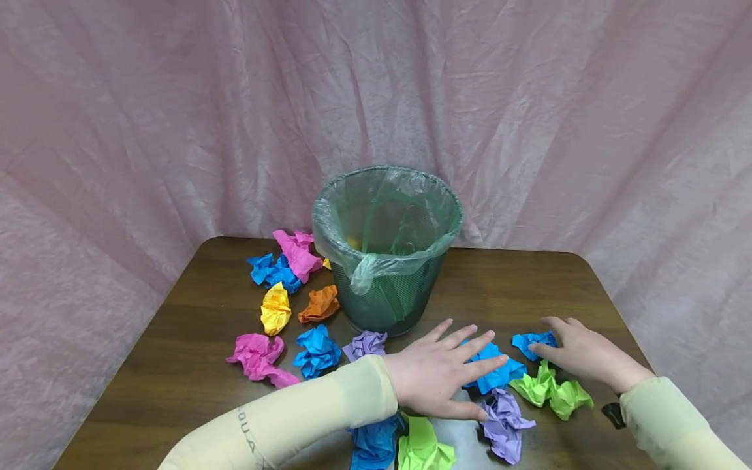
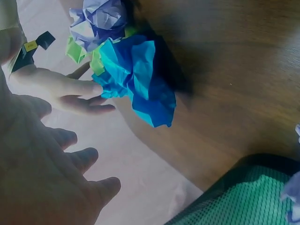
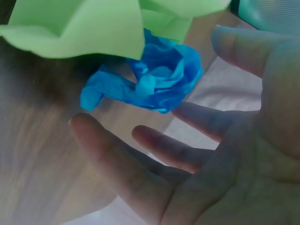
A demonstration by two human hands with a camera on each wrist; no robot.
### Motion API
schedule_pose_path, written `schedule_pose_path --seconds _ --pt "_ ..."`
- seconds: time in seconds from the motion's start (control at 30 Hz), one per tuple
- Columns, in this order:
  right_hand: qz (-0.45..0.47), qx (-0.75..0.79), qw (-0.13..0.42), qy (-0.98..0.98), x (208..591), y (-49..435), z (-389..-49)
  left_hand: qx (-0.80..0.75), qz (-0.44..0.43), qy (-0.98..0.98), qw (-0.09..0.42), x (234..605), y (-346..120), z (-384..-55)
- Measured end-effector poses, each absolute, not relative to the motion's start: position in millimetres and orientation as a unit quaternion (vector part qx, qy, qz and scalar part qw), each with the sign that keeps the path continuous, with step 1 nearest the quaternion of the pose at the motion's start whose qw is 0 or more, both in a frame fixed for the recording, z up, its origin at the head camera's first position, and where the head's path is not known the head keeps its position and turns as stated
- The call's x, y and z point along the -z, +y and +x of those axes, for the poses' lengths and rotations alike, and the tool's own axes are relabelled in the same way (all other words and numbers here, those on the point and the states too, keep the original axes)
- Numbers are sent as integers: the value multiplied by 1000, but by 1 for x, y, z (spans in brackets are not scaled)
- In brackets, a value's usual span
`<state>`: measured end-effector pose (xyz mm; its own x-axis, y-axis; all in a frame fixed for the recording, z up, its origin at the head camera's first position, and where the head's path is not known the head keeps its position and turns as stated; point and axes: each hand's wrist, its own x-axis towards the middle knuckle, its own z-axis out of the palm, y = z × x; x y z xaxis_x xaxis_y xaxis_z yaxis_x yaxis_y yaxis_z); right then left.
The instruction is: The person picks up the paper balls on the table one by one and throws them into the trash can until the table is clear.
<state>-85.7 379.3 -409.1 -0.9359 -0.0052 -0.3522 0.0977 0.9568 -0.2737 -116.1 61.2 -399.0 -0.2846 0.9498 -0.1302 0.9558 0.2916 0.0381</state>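
Observation:
My left hand (image 1: 440,372) is spread over the table with its fingers extended, holding nothing. In the head view it partly covers a crumpled blue paper (image 1: 493,371); the left wrist view shows that blue paper (image 2: 138,79) apart from the fingers. Beside the thumb lies a crumpled purple paper (image 1: 506,425). At the right, my right hand (image 1: 590,352) reaches around a smaller crumpled blue paper (image 1: 531,343). The right wrist view shows its thumb and fingers parted about this blue paper (image 3: 161,79), not gripping it. Crumpled green paper (image 1: 552,390) lies just in front.
A mesh bin (image 1: 388,300) with a clear liner stands at the back middle. Left of it lie crumpled pink (image 1: 258,357), yellow (image 1: 275,309), orange (image 1: 320,304) and blue papers (image 1: 317,351). More blue (image 1: 375,444) and green paper (image 1: 424,445) lies at the front. A pink curtain (image 1: 376,85) hangs behind.

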Motion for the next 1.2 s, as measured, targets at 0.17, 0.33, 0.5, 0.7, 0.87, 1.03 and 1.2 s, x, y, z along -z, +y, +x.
schedule_pose_path --seconds 0.17,0.33,0.5,0.7,0.87,1.03,1.2 --pt "26 141 188 972 412 377 -90 23 586 805 88 402 70 -115" --pt "17 137 192 972 417 375 -96 26 580 809 94 406 72 -115" --pt "3 137 193 972 421 372 -100 27 577 811 92 409 72 -115" --pt "-36 133 177 974 423 368 -103 28 578 811 89 412 71 -114" --pt "-57 128 162 977 426 366 -105 27 576 812 88 413 70 -113" --pt "-68 119 146 980 430 367 -107 26 575 813 89 414 70 -114" --pt "-82 111 127 982 432 368 -107 22 573 813 95 413 70 -115"
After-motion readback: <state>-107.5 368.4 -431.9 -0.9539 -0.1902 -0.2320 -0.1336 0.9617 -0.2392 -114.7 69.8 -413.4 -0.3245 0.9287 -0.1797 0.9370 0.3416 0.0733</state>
